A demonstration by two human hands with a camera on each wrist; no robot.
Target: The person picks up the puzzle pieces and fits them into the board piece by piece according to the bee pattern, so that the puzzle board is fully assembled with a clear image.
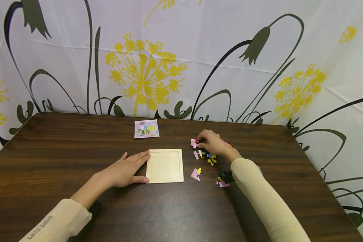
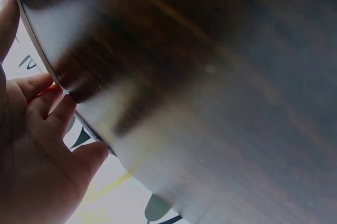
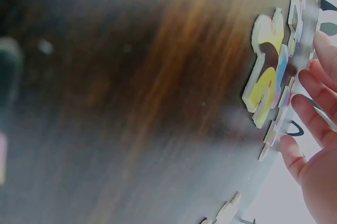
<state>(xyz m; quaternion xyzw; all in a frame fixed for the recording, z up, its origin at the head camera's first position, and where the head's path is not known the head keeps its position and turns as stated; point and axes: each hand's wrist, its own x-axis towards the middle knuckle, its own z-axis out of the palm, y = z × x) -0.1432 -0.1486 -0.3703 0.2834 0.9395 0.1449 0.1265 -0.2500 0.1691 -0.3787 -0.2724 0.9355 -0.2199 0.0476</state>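
A square pale wooden puzzle tray point(image 1: 164, 166) with a shallow recess lies bare on the table. My left hand point(image 1: 127, 168) rests against its left side, fingers stretched out, fingertips and thumb on the edge. Right of the tray, my right hand point(image 1: 212, 142) reaches down with thumb and bent fingers at a pink puzzle piece point(image 1: 193, 142) with a red spot, pinching its right side. More pieces lie below that hand: a pink-and-yellow one point(image 1: 197, 173), a black-and-yellow one point(image 1: 211, 159) and a pink one point(image 1: 198, 154). The right wrist view has a yellow-marked piece point(image 3: 266, 71) beside the fingers.
A picture card point(image 1: 146, 129) of a bee lies behind the tray. Another puzzle piece point(image 1: 224, 184) sits near the right wrist, partly covered by a dark wrist camera point(image 1: 227, 176). The dark wooden table point(image 1: 169, 215) ends at a flower-patterned cloth point(image 1: 217, 33).
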